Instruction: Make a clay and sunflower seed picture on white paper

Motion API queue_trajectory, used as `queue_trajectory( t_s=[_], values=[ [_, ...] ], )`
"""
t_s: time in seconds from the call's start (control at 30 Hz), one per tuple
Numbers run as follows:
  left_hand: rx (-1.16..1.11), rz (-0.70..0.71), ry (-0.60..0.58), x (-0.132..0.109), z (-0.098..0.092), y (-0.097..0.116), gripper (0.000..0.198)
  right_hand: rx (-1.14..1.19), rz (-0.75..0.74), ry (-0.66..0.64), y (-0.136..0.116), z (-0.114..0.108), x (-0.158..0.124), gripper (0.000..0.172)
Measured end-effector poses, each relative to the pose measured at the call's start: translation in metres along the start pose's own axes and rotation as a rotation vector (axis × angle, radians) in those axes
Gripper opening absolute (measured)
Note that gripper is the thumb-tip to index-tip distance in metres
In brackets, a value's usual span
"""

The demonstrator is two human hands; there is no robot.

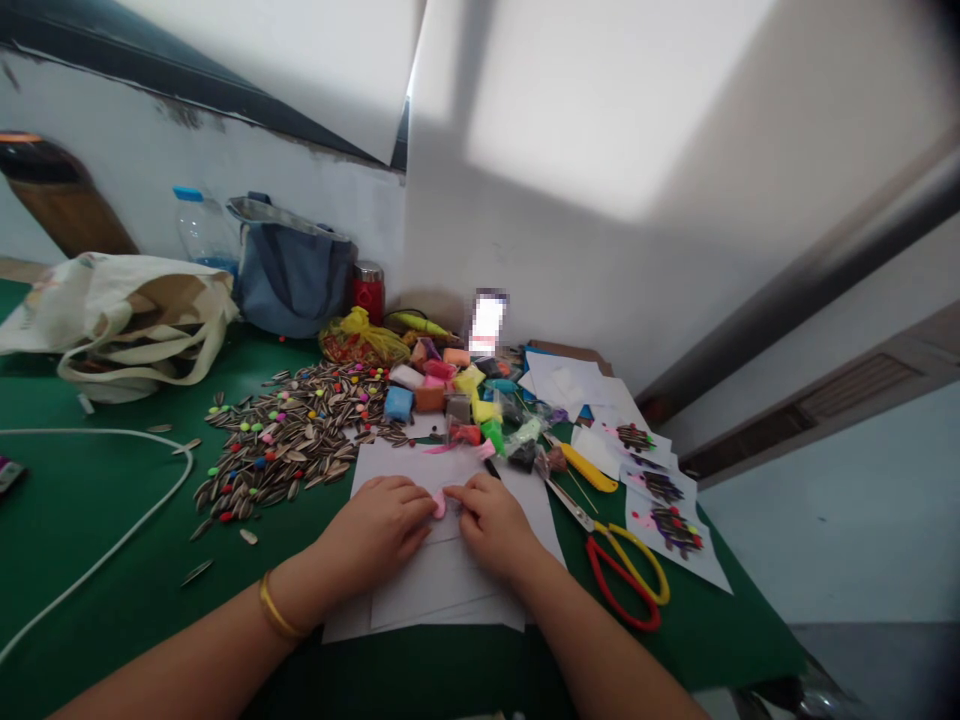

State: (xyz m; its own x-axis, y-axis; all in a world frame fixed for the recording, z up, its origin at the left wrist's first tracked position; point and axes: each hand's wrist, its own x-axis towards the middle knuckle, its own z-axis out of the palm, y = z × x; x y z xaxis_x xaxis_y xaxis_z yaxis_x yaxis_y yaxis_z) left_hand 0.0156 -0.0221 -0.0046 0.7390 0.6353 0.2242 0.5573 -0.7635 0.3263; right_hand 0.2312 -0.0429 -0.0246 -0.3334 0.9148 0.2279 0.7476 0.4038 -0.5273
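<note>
My left hand [379,528] and my right hand [491,520] rest on a stack of white paper sheets [442,580] on the green table [97,500]. Both hands have their fingers curled and pinch a small piece of pink clay [439,504] between their fingertips. A gold bangle [276,610] sits on my left wrist. Just beyond my hands lie several coloured clay blocks [442,390], some in small plastic bags.
A heap of sunflower seeds with coloured clay balls [289,440] lies at left. Red-and-yellow scissors [619,560] and a yellow-handled tool [585,465] lie at right, beside paper sheets with seed pictures [660,500]. Bags, a bottle [199,225] and a white cable [112,500] occupy the back left.
</note>
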Motion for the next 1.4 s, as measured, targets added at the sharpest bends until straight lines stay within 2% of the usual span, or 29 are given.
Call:
queue_trajectory(
  t_s=[0.17,0.37,0.53,0.7,1.17,1.4],
  values=[
    [0.008,0.02,0.002,0.001,0.0,0.001,0.02,-0.08,-0.002,-0.035,-0.002,0.001,0.0,0.051],
    [0.014,0.05,0.02,0.002,0.001,0.003,0.02,-0.135,0.021,-0.065,-0.009,0.0,0.002,0.045],
    [0.001,0.064,0.043,0.003,0.003,0.001,0.019,-0.078,0.005,-0.014,-0.005,0.0,0.0,0.05],
    [0.001,0.018,0.068,0.002,0.004,-0.003,0.021,0.059,-0.044,0.019,0.003,-0.003,-0.002,0.051],
    [0.064,0.039,0.025,0.002,0.007,-0.005,0.021,-0.112,-0.108,-0.028,-0.003,-0.004,-0.004,0.038],
    [0.03,0.047,0.026,0.004,0.004,-0.006,0.023,-0.078,-0.147,-0.001,0.001,0.0,-0.006,0.042]
  ],
)
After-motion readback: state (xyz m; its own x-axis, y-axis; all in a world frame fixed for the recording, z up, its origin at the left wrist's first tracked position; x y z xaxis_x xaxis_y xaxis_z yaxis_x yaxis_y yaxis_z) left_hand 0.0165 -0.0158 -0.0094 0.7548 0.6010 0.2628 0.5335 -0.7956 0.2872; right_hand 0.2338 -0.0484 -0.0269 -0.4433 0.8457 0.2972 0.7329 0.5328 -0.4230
